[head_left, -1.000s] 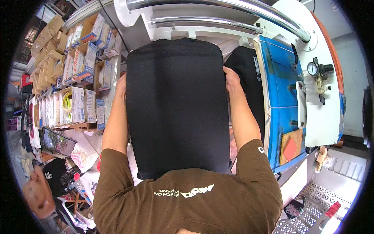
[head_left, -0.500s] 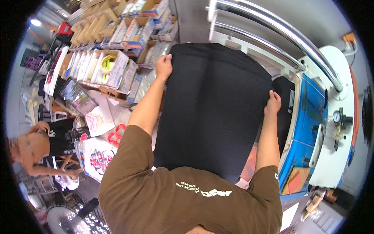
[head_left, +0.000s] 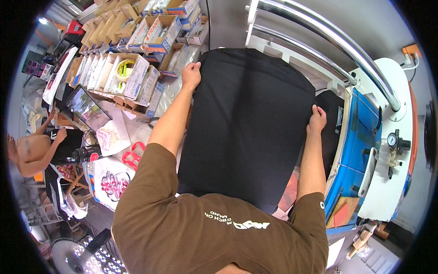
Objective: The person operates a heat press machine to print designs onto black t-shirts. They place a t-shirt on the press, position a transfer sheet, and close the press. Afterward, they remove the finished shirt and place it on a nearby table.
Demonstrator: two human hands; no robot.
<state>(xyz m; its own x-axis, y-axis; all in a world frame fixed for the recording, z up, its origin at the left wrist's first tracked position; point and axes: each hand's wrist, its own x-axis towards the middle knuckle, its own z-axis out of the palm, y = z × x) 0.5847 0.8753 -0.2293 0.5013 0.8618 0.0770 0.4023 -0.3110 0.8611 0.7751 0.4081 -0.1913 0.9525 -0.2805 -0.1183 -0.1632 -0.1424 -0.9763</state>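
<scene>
A large black cloth (head_left: 246,128), stretched smooth over what looks like a flat board with a rounded far end, fills the middle of the view. My left hand (head_left: 191,75) grips its upper left edge with fingers closed. My right hand (head_left: 316,119) grips its right edge, somewhat lower in the picture, fingers also closed round it. A second black garment (head_left: 329,137) with white print shows to the right, partly hidden by the cloth and my right arm. My forearms run along either side of the cloth.
A white press (head_left: 388,82) with chrome rails and a blue panel (head_left: 358,128) stands right. Left are stacked cardboard boxes (head_left: 118,32), a screen (head_left: 89,107), printed paper (head_left: 112,180) and red plastic pieces (head_left: 132,157). Another person (head_left: 34,153) is at far left; a fan (head_left: 73,253) is at lower left.
Over the last second the view has swung left, so the cloth and press appear further right and more of the left side shows. Both hands still grip the cloth. The other person's arms have moved.
</scene>
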